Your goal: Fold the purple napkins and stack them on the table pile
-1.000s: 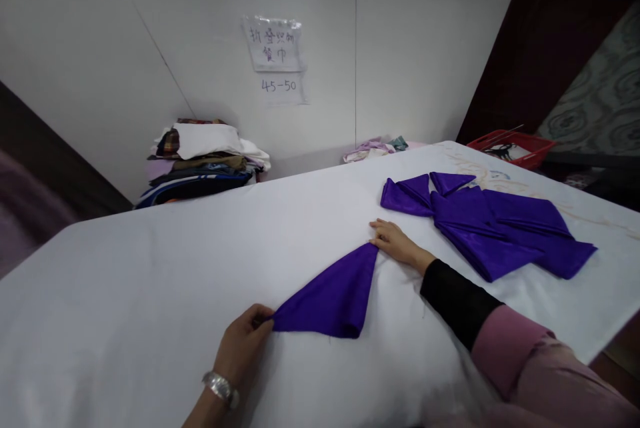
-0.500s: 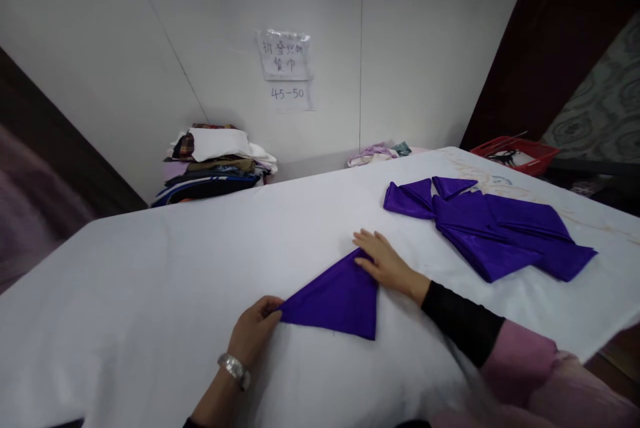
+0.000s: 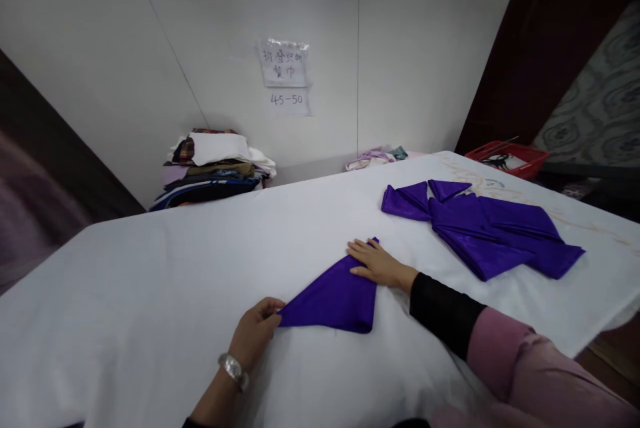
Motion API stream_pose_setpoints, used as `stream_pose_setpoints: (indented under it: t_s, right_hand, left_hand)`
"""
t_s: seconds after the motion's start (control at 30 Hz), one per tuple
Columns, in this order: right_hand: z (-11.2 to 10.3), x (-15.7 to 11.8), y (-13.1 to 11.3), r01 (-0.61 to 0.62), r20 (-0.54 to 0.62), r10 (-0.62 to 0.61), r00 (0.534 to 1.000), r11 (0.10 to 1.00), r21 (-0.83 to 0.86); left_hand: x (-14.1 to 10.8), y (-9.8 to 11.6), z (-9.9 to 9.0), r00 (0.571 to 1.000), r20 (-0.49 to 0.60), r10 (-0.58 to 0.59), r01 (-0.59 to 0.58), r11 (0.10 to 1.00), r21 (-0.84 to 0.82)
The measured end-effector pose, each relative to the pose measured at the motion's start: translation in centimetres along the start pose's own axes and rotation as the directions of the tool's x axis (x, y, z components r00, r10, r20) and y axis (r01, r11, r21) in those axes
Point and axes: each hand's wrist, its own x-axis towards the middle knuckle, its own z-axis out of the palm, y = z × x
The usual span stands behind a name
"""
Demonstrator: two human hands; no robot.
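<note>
A purple cloth napkin (image 3: 330, 298), folded into a triangle, lies on the white-covered table (image 3: 165, 281). My left hand (image 3: 257, 325), with a silver bracelet at its wrist, pinches the napkin's left corner. Across the napkin's upper right edge rests my right hand (image 3: 375, 263), fingers stretched out and flat. A purple tip sticks out above those fingers. The napkin's lower right corner looks rounded, curling a little.
More folded purple napkins (image 3: 480, 235) lie overlapping on the right. Against the wall sits a stack of clothes (image 3: 215, 165), with a smaller cloth pile (image 3: 373, 158) farther right. A red basket (image 3: 530, 165) stands at the far right. Handwritten papers (image 3: 285, 75) hang on the wall.
My right hand has slid slightly left and down on the napkin, baring its top tip. The lower right corner has gone from pointed to rounded. My left hand keeps its pinch.
</note>
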Motion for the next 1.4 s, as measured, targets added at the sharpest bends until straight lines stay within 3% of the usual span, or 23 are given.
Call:
stream_pose_setpoints:
  t_s: [0.1,0.2,0.3,0.53,0.7,0.9,1.13,1.2,1.27,1.4]
  right_hand:
    - [-0.6,0.2,1.0,-0.083,-0.002,0.083,0.997,0.995,-0.046]
    - [-1.3,0.2,0.1,-0.121,-0.039,0.118,0.992,0.991,-0.056]
    - [-1.9,-0.4,-2.8,0.007,-0.057,-0.007,0.998,1.000,0.010]
    - [-1.4,-3.5,-10.5,0.252,0.092,-0.282,0.955,0.934,0.252]
    - [0.9,-5.1,-13.5,0.261,0.110,-0.298,0.948,0.928,0.264]
    - [3.2,-5.9,-14.9,0.236,-0.058,-0.229,0.972,0.936,0.260]
    - [5.6,-6.9,-13.6,0.276,-0.276,-0.184,0.943,0.898,0.342]
    - [5.6,-7.3,-13.2,0.241,-0.253,-0.148,0.956,0.887,0.393]
    - [5.1,-7.7,-13.1,0.217,-0.200,-0.139,0.970,0.867,0.449]
    - [4.0,-8.4,-13.2,0.210,-0.164,-0.146,0.976,0.835,0.509]
  left_hand:
    - [0.1,-0.1,0.0,1.000,0.018,0.009,-0.009,1.000,-0.009]
    - [0.1,-0.2,-0.1,1.000,0.024,0.011,-0.010,0.998,-0.057]
    - [0.0,-0.3,-0.5,0.999,0.046,0.000,0.007,0.990,-0.144]
    - [-1.4,-0.4,-0.9,0.985,0.172,0.004,0.047,0.955,-0.292]
    - [-4.2,1.0,0.1,0.946,0.311,0.096,0.009,0.947,-0.320]
    - [-6.3,2.1,2.8,0.864,0.471,0.176,0.014,0.928,-0.372]
    - [-7.0,1.7,4.4,0.824,0.536,0.182,0.047,0.922,-0.385]
    - [-6.8,1.6,4.0,0.832,0.527,0.170,0.029,0.937,-0.348]
    - [-6.1,1.6,3.4,0.869,0.467,0.166,-0.025,0.956,-0.292]
    - [-3.4,1.7,2.5,0.957,0.231,0.173,-0.159,0.984,-0.081]
